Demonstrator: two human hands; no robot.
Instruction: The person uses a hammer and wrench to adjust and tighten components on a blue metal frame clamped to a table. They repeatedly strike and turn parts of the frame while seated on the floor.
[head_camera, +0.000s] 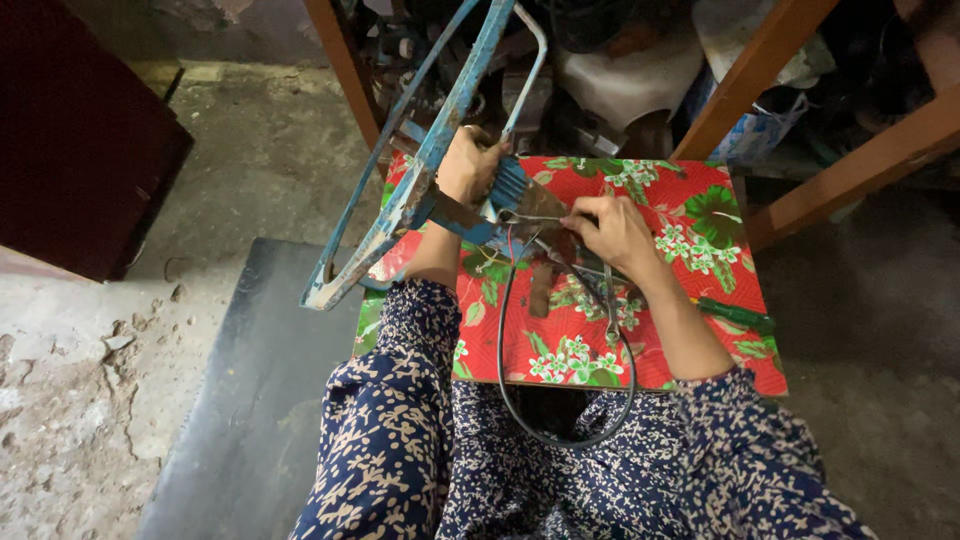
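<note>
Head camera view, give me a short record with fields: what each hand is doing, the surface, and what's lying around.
left hand: left hand grips the blue metal frame, which leans tilted over the table's left edge
right hand: right hand pinches thin wires where they meet the frame
surface: small table under a red floral cover
cable: black cable loops down off the table's near edge over the lap
tool: green-handled screwdriver lies by the right forearm
background: wooden shelf posts behind the table

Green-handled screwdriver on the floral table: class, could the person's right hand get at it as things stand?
Probably yes. The green-handled screwdriver lies uncovered on the floral table, just beside the right forearm. But the right hand is busy pinching wires, so it would have to let go first.
</note>
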